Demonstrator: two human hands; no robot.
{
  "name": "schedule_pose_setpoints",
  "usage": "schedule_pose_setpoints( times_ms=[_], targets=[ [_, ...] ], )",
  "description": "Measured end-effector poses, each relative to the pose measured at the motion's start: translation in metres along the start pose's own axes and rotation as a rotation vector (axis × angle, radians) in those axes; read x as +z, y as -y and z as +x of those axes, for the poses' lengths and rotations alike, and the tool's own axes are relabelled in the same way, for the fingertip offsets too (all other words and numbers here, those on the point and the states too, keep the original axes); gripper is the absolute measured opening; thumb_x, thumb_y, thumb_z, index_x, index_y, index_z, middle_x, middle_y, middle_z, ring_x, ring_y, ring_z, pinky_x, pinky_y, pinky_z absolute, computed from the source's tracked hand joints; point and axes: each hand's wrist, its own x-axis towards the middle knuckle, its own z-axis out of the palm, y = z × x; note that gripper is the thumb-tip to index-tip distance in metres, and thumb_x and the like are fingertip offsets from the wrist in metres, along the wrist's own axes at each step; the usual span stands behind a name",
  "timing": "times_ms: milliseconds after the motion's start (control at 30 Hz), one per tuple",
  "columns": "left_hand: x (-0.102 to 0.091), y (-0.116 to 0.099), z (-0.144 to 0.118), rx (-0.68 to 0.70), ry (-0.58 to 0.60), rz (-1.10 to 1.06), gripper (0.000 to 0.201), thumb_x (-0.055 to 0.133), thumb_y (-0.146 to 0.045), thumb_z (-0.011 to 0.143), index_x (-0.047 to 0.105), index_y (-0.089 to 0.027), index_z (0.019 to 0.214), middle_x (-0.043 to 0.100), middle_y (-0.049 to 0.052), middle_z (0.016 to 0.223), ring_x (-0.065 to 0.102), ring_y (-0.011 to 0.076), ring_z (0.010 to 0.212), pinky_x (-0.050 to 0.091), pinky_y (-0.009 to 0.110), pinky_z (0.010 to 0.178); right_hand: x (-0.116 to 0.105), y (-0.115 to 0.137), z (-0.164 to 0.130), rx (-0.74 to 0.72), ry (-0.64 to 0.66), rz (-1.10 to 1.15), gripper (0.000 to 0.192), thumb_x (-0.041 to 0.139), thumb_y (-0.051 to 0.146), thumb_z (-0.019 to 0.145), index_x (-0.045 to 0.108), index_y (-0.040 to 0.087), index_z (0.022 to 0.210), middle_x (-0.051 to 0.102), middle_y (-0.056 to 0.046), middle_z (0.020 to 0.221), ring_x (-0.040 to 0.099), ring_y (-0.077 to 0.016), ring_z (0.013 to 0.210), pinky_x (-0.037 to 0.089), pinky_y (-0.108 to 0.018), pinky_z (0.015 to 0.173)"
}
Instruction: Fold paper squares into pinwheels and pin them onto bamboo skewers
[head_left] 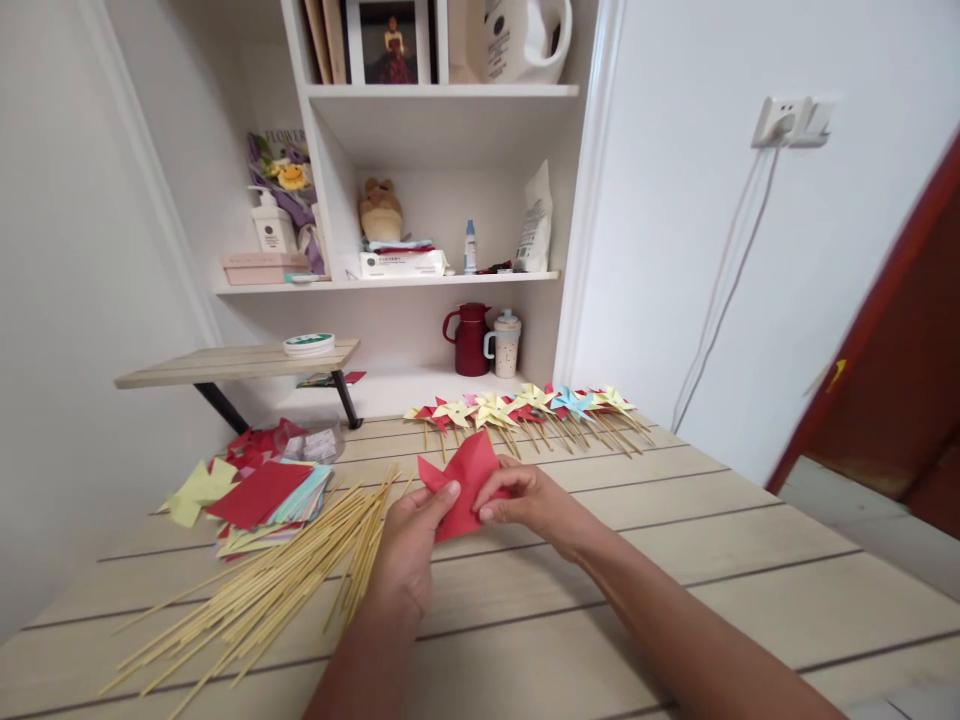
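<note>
A red sheet of paper (466, 480), with cut or folded corners standing up, is held above the table between both hands. My left hand (414, 535) pinches its lower left part, thumb on top. On the right edge, the fingers and thumb of my right hand (529, 497) grip a bent corner. Thin wooden sticks (277, 590) lie in a loose pile left of my left hand. Behind them sits a stack of coloured paper squares (262, 495), a red one on top. A row of paper pinwheels on sticks (495, 408) lies beyond my hands.
At the back left stands a small raised shelf (240, 362) on black legs, bearing a round white tape-like item (309, 344). Yellow cut paper (196, 490) lies by the stack. A dark red jug (471, 340) and a lidded cup (506, 345) stand in the shelving behind the table.
</note>
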Motion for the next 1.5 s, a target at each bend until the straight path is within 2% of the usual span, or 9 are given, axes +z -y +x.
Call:
schedule_pose_setpoints(
  times_ms=[200, 400, 633, 833, 1033, 1233, 1367, 1500],
  targets=[
    [-0.001, -0.002, 0.002, 0.008, -0.020, -0.037, 0.031, 0.087, -0.030, 0.064, 0.076, -0.010, 0.085, 0.079, 0.014, 0.087, 0.074, 0.0246, 0.078, 0.057, 0.031, 0.073, -0.009, 0.007, -0.001, 0.008, -0.023, -0.010, 0.028, 0.078, 0.048, 0.075, 0.081, 0.023, 0.084, 0.064, -0.004, 0.100, 0.057, -0.0188, 0.090, 0.044, -0.032, 0.084],
    [-0.004, 0.000, 0.006, -0.022, -0.055, -0.017, 0.028, 0.087, -0.028, 0.064, 0.076, -0.011, 0.084, 0.079, 0.011, 0.084, 0.073, 0.0213, 0.072, 0.057, 0.028, 0.070, -0.014, 0.008, -0.001, -0.022, 0.010, 0.011, 0.024, 0.081, 0.046, 0.073, 0.081, 0.025, 0.085, 0.063, -0.004, 0.107, 0.057, -0.0204, 0.096, 0.045, -0.033, 0.085],
    [-0.005, 0.001, 0.008, -0.050, -0.037, -0.065, 0.038, 0.090, -0.028, 0.058, 0.077, -0.010, 0.089, 0.079, 0.013, 0.087, 0.074, 0.0245, 0.081, 0.058, 0.033, 0.080, -0.019, -0.001, 0.002, 0.001, -0.011, 0.013, 0.021, 0.085, 0.036, 0.067, 0.081, 0.025, 0.085, 0.062, -0.004, 0.111, 0.058, -0.0179, 0.092, 0.048, -0.031, 0.081],
    [-0.006, 0.004, 0.009, -0.050, -0.034, 0.019, 0.041, 0.088, -0.034, 0.060, 0.078, -0.009, 0.091, 0.079, 0.015, 0.093, 0.074, 0.0251, 0.082, 0.056, 0.035, 0.084, -0.016, 0.000, 0.003, -0.016, 0.016, -0.054, 0.023, 0.084, 0.035, 0.067, 0.081, 0.027, 0.088, 0.060, -0.003, 0.098, 0.054, -0.0169, 0.086, 0.046, -0.028, 0.070],
    [-0.008, 0.008, 0.011, -0.040, -0.065, 0.043, 0.042, 0.087, -0.036, 0.060, 0.078, -0.009, 0.090, 0.079, 0.015, 0.094, 0.074, 0.0251, 0.083, 0.055, 0.034, 0.084, -0.015, -0.002, 0.002, -0.010, -0.034, -0.147, 0.024, 0.084, 0.038, 0.065, 0.081, 0.027, 0.087, 0.051, -0.001, 0.086, 0.044, -0.0137, 0.072, 0.040, -0.028, 0.064],
    [-0.009, 0.010, 0.014, 0.020, 0.016, 0.057, 0.044, 0.087, -0.039, 0.061, 0.079, -0.008, 0.092, 0.079, 0.015, 0.086, 0.074, 0.0264, 0.081, 0.054, 0.037, 0.086, -0.009, 0.000, 0.001, -0.012, -0.004, -0.117, 0.022, 0.087, 0.036, 0.062, 0.081, 0.027, 0.081, 0.054, -0.001, 0.089, 0.053, -0.0180, 0.084, 0.043, -0.029, 0.072],
    [-0.005, 0.008, 0.010, 0.043, 0.014, 0.062, 0.045, 0.088, -0.040, 0.060, 0.079, -0.010, 0.092, 0.079, 0.014, 0.086, 0.073, 0.0262, 0.081, 0.054, 0.037, 0.085, -0.006, 0.001, 0.001, 0.008, -0.067, -0.129, 0.021, 0.088, 0.039, 0.061, 0.077, 0.023, 0.071, 0.057, -0.001, 0.083, 0.053, -0.0177, 0.080, 0.043, -0.031, 0.074],
    [-0.001, 0.006, 0.006, 0.056, 0.005, 0.048, 0.045, 0.088, -0.041, 0.059, 0.080, -0.010, 0.091, 0.079, 0.014, 0.086, 0.073, 0.0265, 0.083, 0.053, 0.037, 0.086, -0.006, -0.003, 0.002, -0.025, -0.122, -0.111, 0.023, 0.084, 0.044, 0.066, 0.077, 0.022, 0.071, 0.057, -0.001, 0.083, 0.055, -0.0186, 0.083, 0.043, -0.033, 0.081]
  ],
)
